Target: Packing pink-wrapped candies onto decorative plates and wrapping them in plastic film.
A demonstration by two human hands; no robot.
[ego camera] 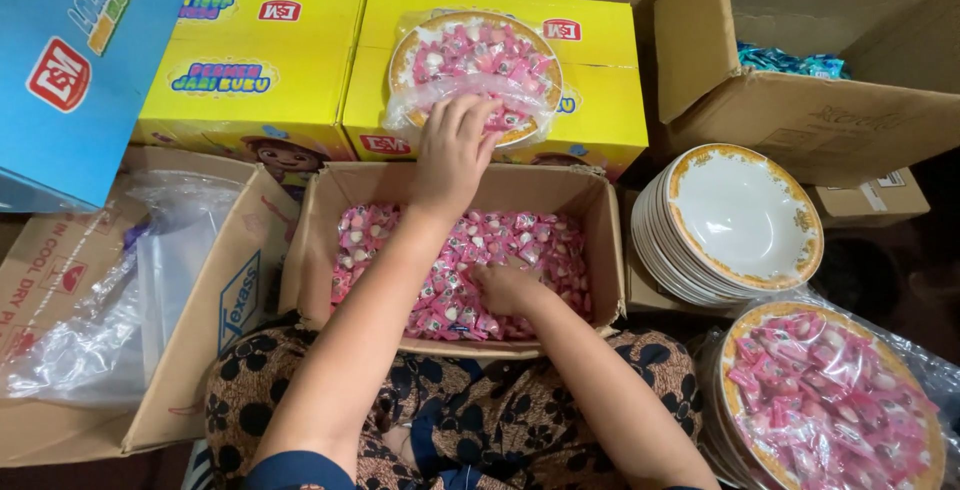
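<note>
One plate of pink wrapped candies point(472, 68) is filled and bagged on the yellow boxes; the left hand point(455, 155) rests open on it. The right hand point(507, 288) is dug, curled, into the candy carton point(596, 212). Empty plates point(742, 215) remain stacked; another filled plate point(832, 397) lies alongside.

open-topped candy box point(600, 240), walled, plate stack point(745, 215) crowding right
</note>
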